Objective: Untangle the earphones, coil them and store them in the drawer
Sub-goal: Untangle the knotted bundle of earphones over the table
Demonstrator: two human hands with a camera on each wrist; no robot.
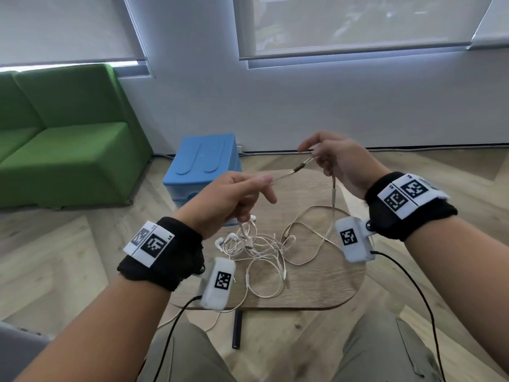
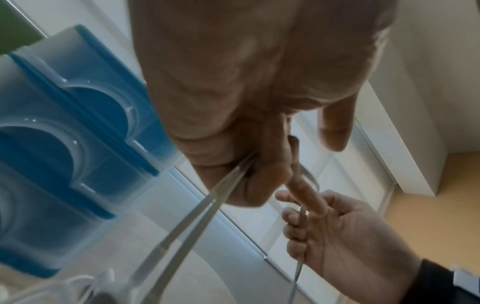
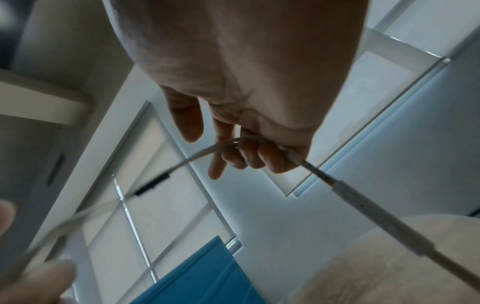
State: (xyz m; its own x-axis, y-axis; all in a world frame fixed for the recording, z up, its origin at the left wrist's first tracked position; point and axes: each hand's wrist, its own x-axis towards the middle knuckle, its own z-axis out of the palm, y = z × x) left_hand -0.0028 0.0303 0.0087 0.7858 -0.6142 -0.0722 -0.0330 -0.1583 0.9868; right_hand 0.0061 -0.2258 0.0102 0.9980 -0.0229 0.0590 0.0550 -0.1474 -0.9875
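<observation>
- Our left hand point(image 1: 234, 197) and right hand point(image 1: 330, 161) each pinch one earphone cable point(image 1: 286, 174), stretched taut between them above the small table point(image 1: 344, 285).
- The rest lies knotted on the table, near the blue drawer box point(image 1: 203, 161).
- Pulling harder could tighten the knot point(image 1: 248, 241).

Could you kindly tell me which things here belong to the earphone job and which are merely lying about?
Job: earphones, left hand, right hand, blue drawer unit, table.
Lying about: green sofa, dark stick on the floor.
</observation>
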